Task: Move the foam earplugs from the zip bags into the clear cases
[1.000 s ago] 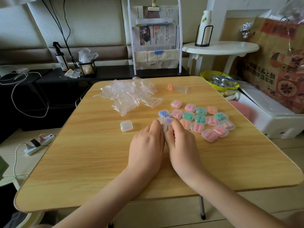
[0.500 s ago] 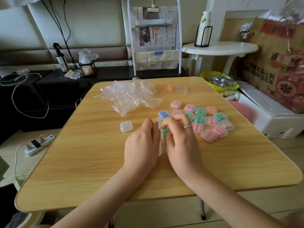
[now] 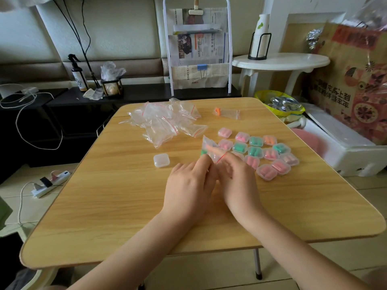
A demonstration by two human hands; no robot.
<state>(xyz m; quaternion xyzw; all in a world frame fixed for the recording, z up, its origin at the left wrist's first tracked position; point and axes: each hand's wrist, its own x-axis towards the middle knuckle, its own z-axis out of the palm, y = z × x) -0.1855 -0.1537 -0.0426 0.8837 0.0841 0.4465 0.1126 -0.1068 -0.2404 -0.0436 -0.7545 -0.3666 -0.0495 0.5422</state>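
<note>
Over the middle of the counter [image 3: 104, 206], the left hand [image 3: 188, 185] and right hand [image 3: 236, 181] pinch a small zip bag [image 3: 210, 149] between curled fingers; a green earplug [image 3: 203, 152] shows at its left edge, left of the filled clear cases [image 3: 266, 153].

On your right, the filled clear cases [image 3: 265, 152] sit packed together, touching, with no gap to reach between. The heap of empty zip bags [image 3: 165, 122] blocks the far left, and a lone empty case [image 3: 161, 160] lies just beside your hands. Bare tabletop [image 3: 100, 206] lies open near and left.
</note>
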